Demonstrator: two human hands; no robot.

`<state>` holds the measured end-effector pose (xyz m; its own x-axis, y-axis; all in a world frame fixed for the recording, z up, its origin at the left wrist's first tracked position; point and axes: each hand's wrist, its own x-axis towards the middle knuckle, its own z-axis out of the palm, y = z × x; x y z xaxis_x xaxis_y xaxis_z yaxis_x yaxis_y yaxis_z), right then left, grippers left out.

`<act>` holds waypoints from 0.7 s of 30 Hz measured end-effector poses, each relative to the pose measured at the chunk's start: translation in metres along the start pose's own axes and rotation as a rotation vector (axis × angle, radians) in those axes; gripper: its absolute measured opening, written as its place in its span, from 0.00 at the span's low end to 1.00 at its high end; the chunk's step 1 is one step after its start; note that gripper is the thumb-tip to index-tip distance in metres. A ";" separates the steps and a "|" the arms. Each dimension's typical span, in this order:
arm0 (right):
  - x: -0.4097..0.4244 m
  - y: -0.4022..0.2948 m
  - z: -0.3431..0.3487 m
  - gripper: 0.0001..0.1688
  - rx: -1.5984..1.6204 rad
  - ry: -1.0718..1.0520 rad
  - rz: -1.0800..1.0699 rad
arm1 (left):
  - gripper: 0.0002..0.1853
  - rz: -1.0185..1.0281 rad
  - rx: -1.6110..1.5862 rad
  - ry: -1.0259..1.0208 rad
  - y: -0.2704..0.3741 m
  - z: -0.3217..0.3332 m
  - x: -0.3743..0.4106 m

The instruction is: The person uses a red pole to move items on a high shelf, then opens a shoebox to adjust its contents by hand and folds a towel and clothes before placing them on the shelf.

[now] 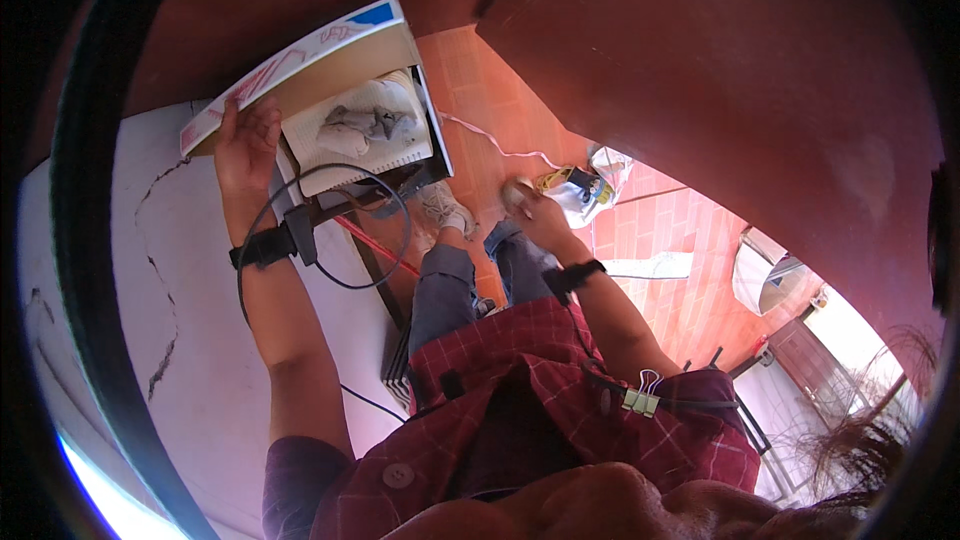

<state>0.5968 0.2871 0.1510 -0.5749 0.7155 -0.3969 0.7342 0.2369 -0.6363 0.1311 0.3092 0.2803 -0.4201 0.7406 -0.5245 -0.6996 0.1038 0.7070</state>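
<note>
My left hand (251,136) is at the raised white-and-brown cardboard lid (300,64), its fingers at the lid's lower edge. Beside it, a spiral notebook with lined pages (304,136) lies open in or on a dark-edged box (439,124). On its pages are crumpled grey cloth (371,120) and a whitish bundle (343,140), perhaps socks. My right hand (534,211) holds a pale rounded thing (516,192) low over the tiled floor, left of a white bag (577,208) with yellow and dark items. What the rounded thing is, I cannot tell.
A cracked whitish surface (202,240) lies at left, and a large reddish-brown panel (712,90) slants across the upper right. A black cable (409,221) loops from my left wrist. A pink ribbon (499,148) and a white strip (652,266) lie on the floor.
</note>
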 end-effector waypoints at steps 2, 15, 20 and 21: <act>-0.049 0.053 0.002 0.23 0.052 -0.041 0.156 | 0.24 -0.002 0.067 0.006 -0.007 0.001 -0.021; -0.120 0.276 0.088 0.23 0.611 0.047 1.272 | 0.18 0.136 0.010 0.132 -0.112 -0.028 -0.118; -0.122 0.414 0.130 0.47 0.351 0.035 1.132 | 0.19 0.272 0.095 0.064 -0.094 -0.036 -0.088; -0.105 0.422 0.136 0.52 0.486 0.113 1.277 | 0.19 0.308 0.141 -0.022 -0.088 -0.039 -0.087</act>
<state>0.9177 0.2227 -0.1653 0.4491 0.3145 -0.8363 0.5130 -0.8571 -0.0469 0.2069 0.2091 0.2449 -0.5856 0.7654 -0.2670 -0.4543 -0.0371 0.8901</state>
